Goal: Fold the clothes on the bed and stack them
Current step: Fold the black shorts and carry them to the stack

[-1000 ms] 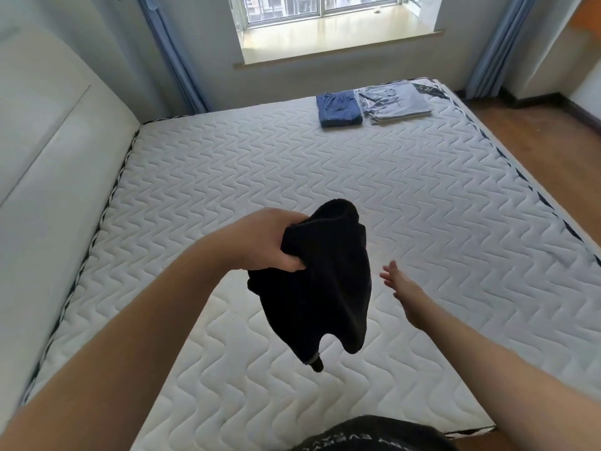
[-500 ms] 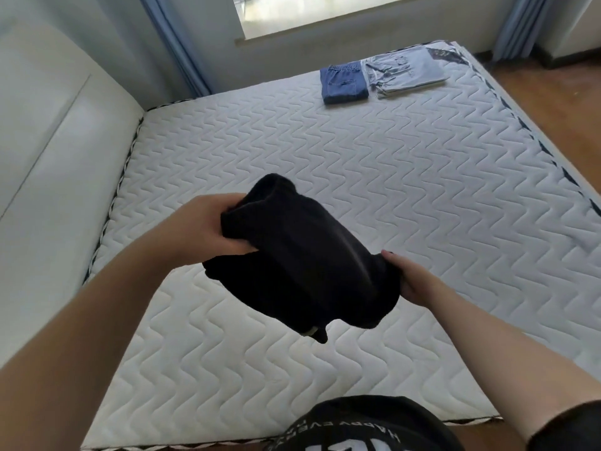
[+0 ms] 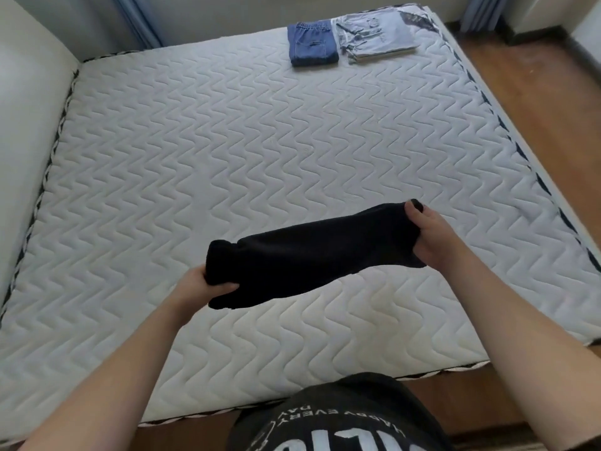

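The left hand [image 3: 203, 286] is closed around the bunched near-left end of a soft black cloth garment [image 3: 312, 258], and the right hand [image 3: 434, 236] pinches its far-right end, so it hangs stretched in the air above the white quilted mattress [image 3: 227, 141], not yet folded. At the far edge two pieces already lie folded side by side, not stacked: blue denim shorts [image 3: 312, 43] and a light grey folded garment [image 3: 377, 37], so I judge this black piece and the stacking remain. On the black shirt [image 3: 338, 418] of the person, white letters seem to read "HAPPY EVERY DAY"; no other writing is readable.
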Motion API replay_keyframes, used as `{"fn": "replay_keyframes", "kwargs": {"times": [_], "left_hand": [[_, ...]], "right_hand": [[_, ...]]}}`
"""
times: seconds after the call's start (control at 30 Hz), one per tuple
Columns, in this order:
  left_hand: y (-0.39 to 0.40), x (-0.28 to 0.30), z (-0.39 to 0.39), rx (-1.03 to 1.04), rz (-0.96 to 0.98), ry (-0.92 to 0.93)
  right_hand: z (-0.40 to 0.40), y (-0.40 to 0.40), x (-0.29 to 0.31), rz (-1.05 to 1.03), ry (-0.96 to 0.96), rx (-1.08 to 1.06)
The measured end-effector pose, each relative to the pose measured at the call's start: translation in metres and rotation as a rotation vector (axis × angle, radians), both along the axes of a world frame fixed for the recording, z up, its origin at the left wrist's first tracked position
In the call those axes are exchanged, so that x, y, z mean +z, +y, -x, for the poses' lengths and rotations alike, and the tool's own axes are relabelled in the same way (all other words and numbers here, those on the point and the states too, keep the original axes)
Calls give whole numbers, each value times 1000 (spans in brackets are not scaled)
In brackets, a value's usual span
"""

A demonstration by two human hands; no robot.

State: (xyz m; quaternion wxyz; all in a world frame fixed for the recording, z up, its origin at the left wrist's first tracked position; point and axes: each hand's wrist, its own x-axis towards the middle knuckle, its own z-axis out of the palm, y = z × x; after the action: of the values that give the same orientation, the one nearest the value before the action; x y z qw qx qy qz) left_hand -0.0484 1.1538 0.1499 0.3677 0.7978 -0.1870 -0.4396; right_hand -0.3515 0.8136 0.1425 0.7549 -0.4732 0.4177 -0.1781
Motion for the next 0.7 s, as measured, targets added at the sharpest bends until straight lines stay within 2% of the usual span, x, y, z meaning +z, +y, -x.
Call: {"fn": "replay_keyframes", "kwargs": {"times": [0.23, 0.37, 0.53, 0.7], "left_hand": [[15, -92, 46, 22, -36, 219], [32, -137, 63, 155, -45, 298], [65, -180, 65, 254, -88, 371], [101, -218, 47, 380, -138, 404]], "right_hand": [[19, 18, -9, 115, 233, 99], [14, 34, -25, 189, 381, 155], [-14, 58, -68, 262, 546, 285], [-75, 79, -129, 177, 588, 354]]}}
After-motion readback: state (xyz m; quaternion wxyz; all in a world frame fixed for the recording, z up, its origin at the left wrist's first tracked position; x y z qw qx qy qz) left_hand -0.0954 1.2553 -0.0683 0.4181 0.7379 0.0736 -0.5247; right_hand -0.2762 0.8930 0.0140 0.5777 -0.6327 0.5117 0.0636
